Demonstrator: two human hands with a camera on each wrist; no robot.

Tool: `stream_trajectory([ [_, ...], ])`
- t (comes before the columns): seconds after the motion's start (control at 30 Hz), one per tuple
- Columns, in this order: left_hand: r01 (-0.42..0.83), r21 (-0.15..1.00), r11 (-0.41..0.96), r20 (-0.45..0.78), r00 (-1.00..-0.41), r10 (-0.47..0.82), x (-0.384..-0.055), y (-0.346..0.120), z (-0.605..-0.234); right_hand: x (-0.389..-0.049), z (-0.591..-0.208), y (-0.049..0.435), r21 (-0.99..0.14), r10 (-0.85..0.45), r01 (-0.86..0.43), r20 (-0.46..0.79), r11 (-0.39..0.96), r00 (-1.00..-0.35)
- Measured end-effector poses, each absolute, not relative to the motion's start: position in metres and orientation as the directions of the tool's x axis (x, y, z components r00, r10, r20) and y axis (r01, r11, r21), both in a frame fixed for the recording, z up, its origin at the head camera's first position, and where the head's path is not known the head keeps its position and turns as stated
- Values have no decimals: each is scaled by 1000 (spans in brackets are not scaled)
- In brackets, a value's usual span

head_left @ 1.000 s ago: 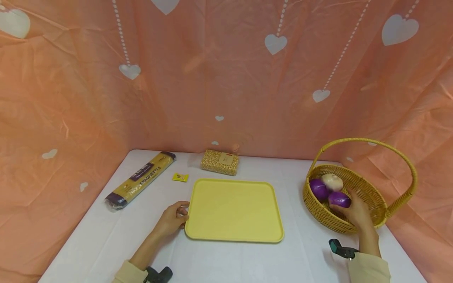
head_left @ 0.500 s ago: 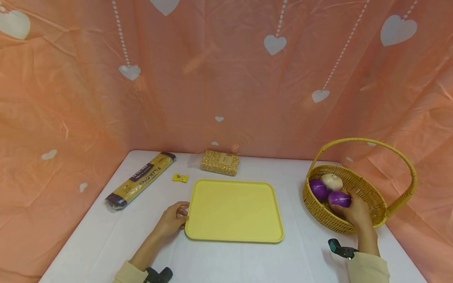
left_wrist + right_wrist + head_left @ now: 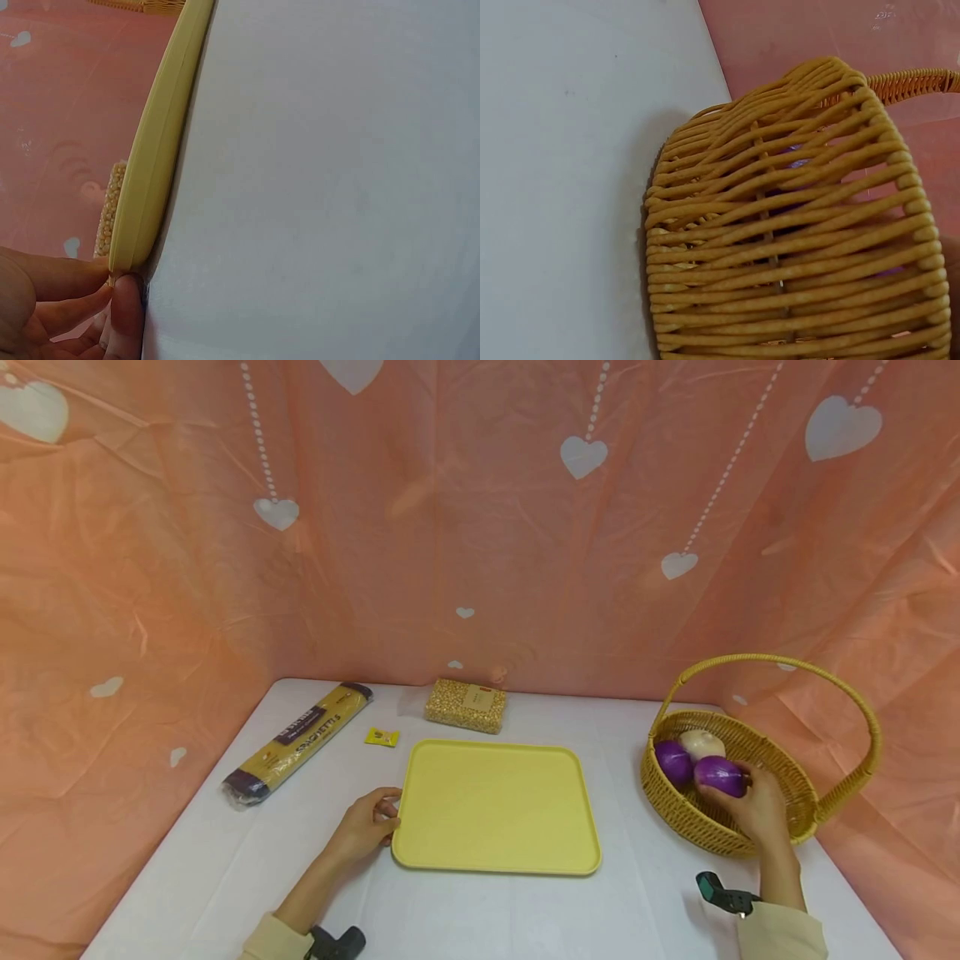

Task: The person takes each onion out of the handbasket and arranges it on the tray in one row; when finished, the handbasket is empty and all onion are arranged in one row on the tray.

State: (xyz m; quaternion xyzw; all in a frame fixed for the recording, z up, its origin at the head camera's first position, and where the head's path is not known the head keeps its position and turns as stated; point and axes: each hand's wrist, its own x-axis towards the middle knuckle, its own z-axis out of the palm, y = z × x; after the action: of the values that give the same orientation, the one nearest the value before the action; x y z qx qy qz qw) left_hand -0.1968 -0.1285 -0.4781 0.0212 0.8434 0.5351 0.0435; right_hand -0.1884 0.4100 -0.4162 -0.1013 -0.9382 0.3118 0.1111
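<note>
My left hand (image 3: 367, 827) pinches the left rim of a yellow tray (image 3: 495, 806); in the left wrist view the fingers (image 3: 124, 319) and thumb meet at the tray's edge (image 3: 154, 150). Over at the right, my right hand (image 3: 757, 806) reaches into a wicker basket (image 3: 690, 827) and grips a purple onion (image 3: 720, 775), thumb on the near side. Beside that onion lie a second purple onion (image 3: 672, 763) and a whitish onion (image 3: 702, 744). In the right wrist view, the basket's woven wall (image 3: 795, 247) hides most of the hand and the onions.
A spaghetti packet (image 3: 300, 743) lies slanted at the table's left. Behind the tray are a small yellow wrapped packet (image 3: 382, 737) and a clear bag of corn kernels (image 3: 466, 706). The basket's tall handle (image 3: 780, 658) arches above it. A pink curtain (image 3: 480, 543) backs the white table.
The gripped purple onion has risen slightly with my right hand and partly covers the whitish one more. My left hand and the tray have stayed put.
</note>
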Motion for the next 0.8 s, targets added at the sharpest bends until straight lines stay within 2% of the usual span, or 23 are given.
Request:
stream_trajectory([
  [0.6, -16, 895, 446, -55, -996, 76, -196, -128, -478, -186, -404, 392, -729, 362, 125, 177, 673, -915],
  [0.8, -16, 893, 450, -55, -996, 74, -195, -128, -476, -189, -398, 378, -742, 335, 78, 204, 666, -920],
])
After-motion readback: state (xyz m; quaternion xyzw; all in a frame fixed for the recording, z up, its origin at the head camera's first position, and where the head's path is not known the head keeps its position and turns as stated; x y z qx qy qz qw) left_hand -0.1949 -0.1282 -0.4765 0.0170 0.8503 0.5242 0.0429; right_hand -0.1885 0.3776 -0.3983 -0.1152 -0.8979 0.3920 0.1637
